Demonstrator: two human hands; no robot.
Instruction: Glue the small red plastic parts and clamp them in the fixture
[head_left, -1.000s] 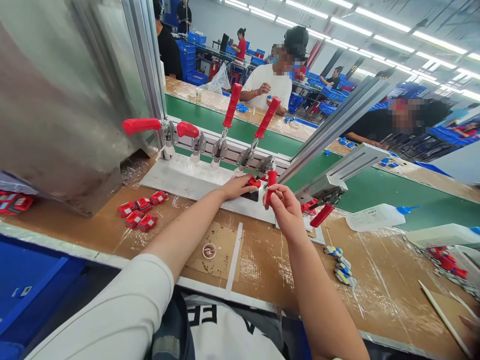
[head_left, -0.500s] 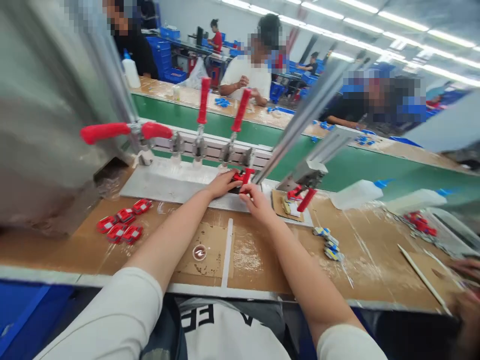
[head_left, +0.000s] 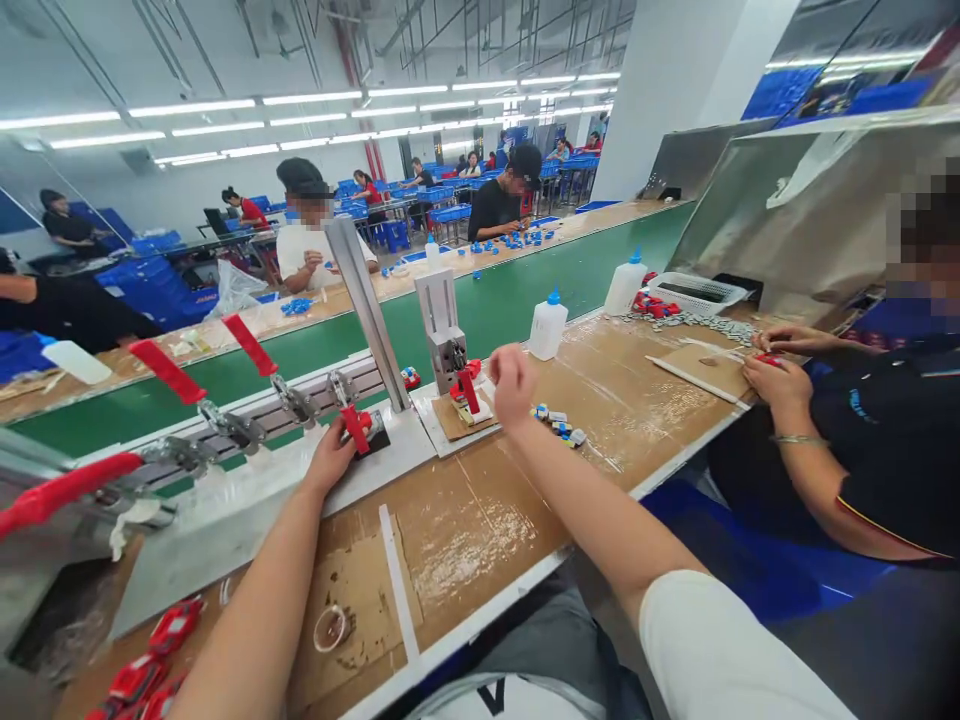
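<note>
Your left hand (head_left: 331, 462) gripped the lowered red clamp handle (head_left: 355, 428) on the jig plate (head_left: 247, 500), while your right hand (head_left: 512, 383), loosely curled and empty, hovered above the small blue-and-yellow parts (head_left: 559, 424), untouched.

Glue bottles (head_left: 548, 324) beside green conveyor (head_left: 517, 290)

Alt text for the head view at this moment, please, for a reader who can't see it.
At a factory bench, the person's left hand rests at a red-handled toggle clamp on a metal fixture plate, while the right hand hovers loosely closed above small blue-and-white parts. A co-worker's hands work at the right, near two white glue bottles.
</note>
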